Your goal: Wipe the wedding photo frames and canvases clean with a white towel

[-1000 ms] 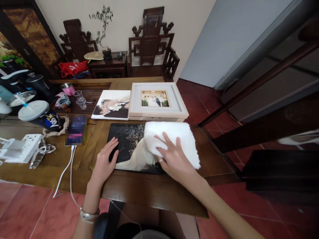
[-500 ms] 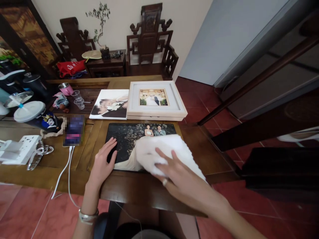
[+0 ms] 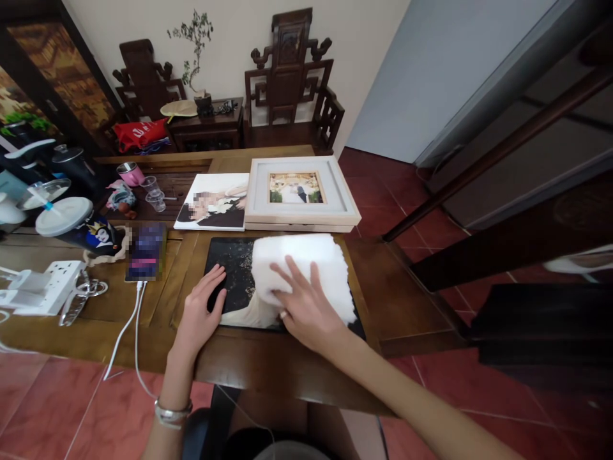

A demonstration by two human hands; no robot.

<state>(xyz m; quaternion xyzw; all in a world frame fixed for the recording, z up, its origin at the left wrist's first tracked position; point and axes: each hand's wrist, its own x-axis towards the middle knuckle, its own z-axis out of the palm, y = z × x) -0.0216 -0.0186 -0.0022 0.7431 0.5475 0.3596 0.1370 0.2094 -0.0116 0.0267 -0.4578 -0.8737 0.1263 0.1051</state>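
A large dark photo print (image 3: 230, 268) lies flat on the wooden table (image 3: 268, 364) in front of me. A folded white towel (image 3: 306, 262) rests on its middle and right part. My right hand (image 3: 304, 306) lies flat on the towel's near edge, fingers spread and pressing down. My left hand (image 3: 201, 310) rests open on the print's left edge, fingertips on the dark surface. A bracelet sits on my left wrist.
Behind the print lie a white-framed photo (image 3: 299, 191) and an unframed print (image 3: 213, 203). To the left are a phone (image 3: 146, 250) on a white cable, a white power strip (image 3: 43, 287), a lidded cup (image 3: 71, 220) and small cups. Carved chairs stand at the back.
My right hand has slid the towel from the print's near edge up and left over its middle, covering the couple that showed half a second ago. The left hand has stayed put.
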